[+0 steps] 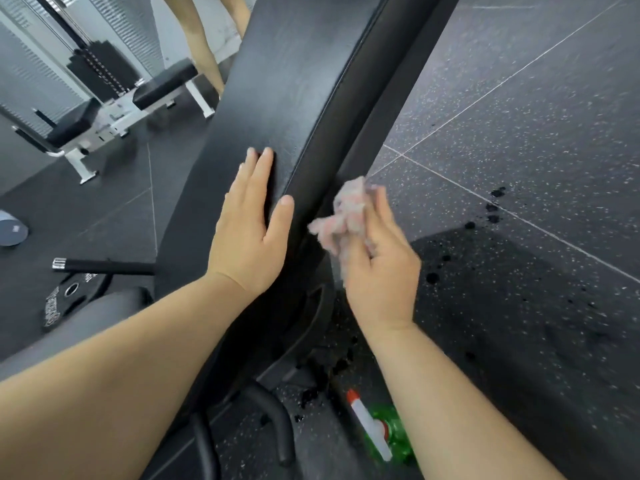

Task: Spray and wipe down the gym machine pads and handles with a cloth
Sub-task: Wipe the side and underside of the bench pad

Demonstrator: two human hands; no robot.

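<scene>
Wiping seems to be going on: the left hand [247, 233] is lying flat, fingers straight, on the long black pad [294, 81] in mid-frame, while the right hand [381, 268] is clutching a bunched cloth [346, 216] beside the pad's right edge. The spray bottle [384, 431] is lying at bottom centre (on the floor [519, 168]). Next, probably, dragging the cloth firmly along that edge.

Dark rubber floor tiles flecked with pale specks [519, 116] fill the right half of the frame, with black splashes [493, 207] dotted at centre right. In the upper left stands a white-framed weight-stack machine [104, 69]. At lower left a black weight plate [65, 299] lies flat, with a black bar with a chrome end [104, 266] just above it. A grey rounded object [12, 232], perhaps a bin, sits at the left edge. A person's bare legs [204, 46] show at the top.
</scene>
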